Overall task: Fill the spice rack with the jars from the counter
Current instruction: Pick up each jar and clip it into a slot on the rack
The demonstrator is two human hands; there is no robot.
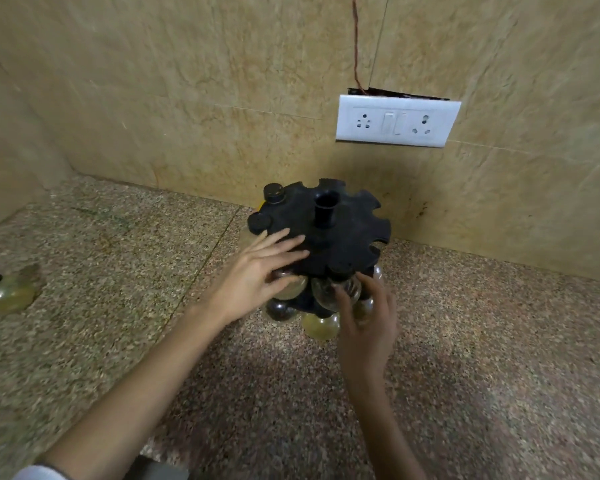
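L (pixel 257 271) on rack (pixel 343 233), R (pixel 364 327) poss. on jar (pixel 326 293)

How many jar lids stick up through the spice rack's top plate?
2: the rear lid at the rack's back-left rim, the nearer lid beside the left hand's fingertips. That hand may hide others.

The black spice rack (pixel 340 237) stands upright, with two black-lidded jars (pixel 274 192) slotted at its 10 o'clock edge. Its 6 o'clock side holds clear jars (pixel 321 325). One loose jar (pixel 4 292) sits well apart at 9 o'clock.
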